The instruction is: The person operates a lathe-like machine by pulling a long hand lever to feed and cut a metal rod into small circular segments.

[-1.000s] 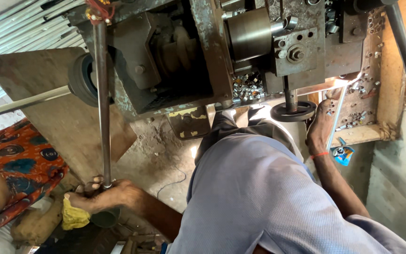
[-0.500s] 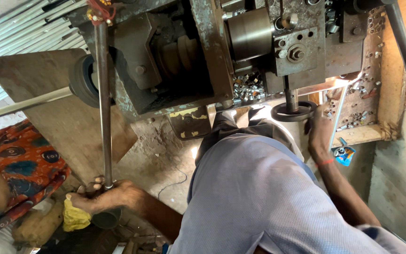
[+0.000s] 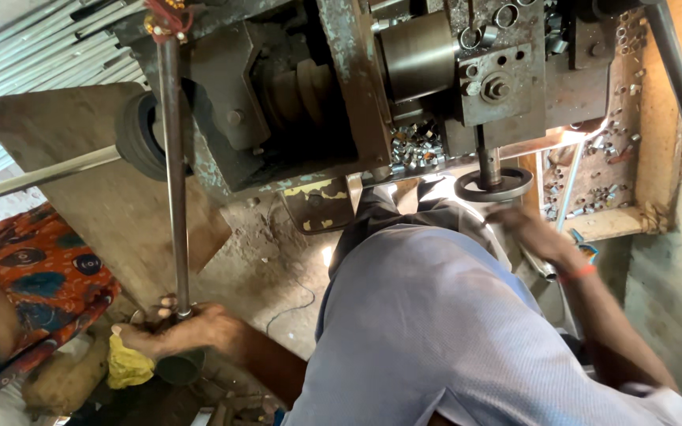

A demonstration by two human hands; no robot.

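Observation:
My left hand [image 3: 179,331] is closed around the lower end of a long upright steel lever rod [image 3: 174,173], which rises to the top of a heavy grey machine [image 3: 301,95]. My right hand [image 3: 534,233], with an orange band at the wrist, is blurred. It hovers just below and to the right of a small round handwheel [image 3: 495,188] under the machine's head. Whether it holds anything is unclear. A short metal tube [image 3: 546,270] lies just under that hand. My grey-shirted body fills the lower middle.
A yellow cloth [image 3: 128,367] and a dark cup [image 3: 179,368] sit beneath my left hand. A wooden board [image 3: 73,158] leans at left, crossed by a steel bar [image 3: 41,177]. Another person in orange patterned cloth [image 3: 37,288] sits far left. Several small metal parts [image 3: 605,170] lie on a wooden shelf at right.
My right hand has dropped a little from beside the handwheel to just below it. My left hand stays on the rod's lower end.

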